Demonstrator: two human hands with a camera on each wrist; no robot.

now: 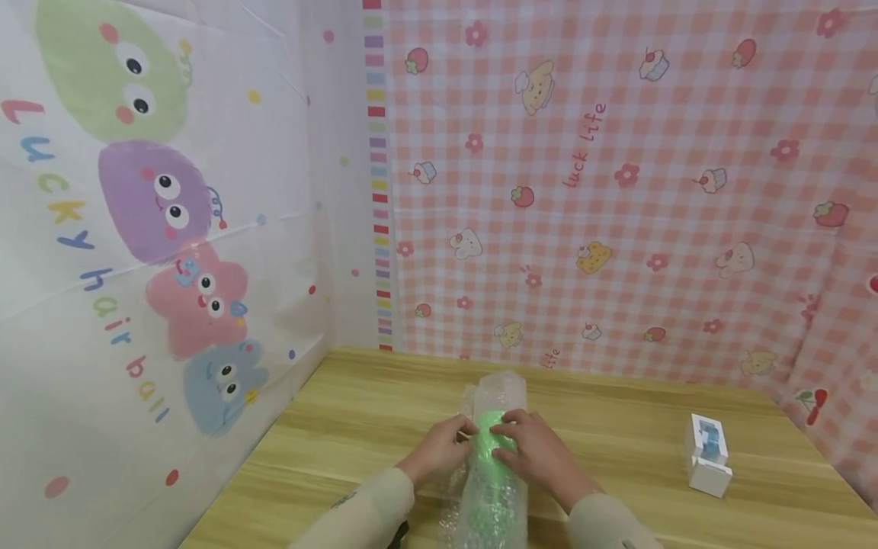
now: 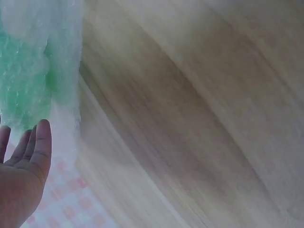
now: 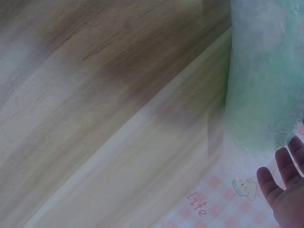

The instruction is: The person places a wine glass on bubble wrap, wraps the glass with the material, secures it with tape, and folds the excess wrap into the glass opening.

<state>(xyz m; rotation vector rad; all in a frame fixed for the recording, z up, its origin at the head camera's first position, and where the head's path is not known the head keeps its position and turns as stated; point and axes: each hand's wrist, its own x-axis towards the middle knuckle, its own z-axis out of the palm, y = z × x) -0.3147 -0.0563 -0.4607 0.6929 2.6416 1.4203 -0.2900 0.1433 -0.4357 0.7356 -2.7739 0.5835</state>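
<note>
A green object [image 1: 490, 450] lies wrapped in clear bubble wrap [image 1: 504, 389] on the table, forming a long roll. Its exact kind is hidden by the wrap. My left hand [image 1: 439, 451] is at the roll's left side, its fingertips touching the wrap near the green part. From the right, my right hand [image 1: 542, 454] rests spread fingers on top of the roll. In the left wrist view the fingers [image 2: 42, 142] look fairly straight beside the wrap. The right wrist view shows gently bent fingers [image 3: 285, 166] at the roll's edge.
A small white box [image 1: 709, 476] with a blue item [image 1: 709, 438] on it stands on the right of the wood-grain table [image 1: 617, 412]. Behind the table hangs a pink checked cloth [image 1: 617, 229]. A white cartoon-printed cloth [image 1: 274, 229] borders the left side.
</note>
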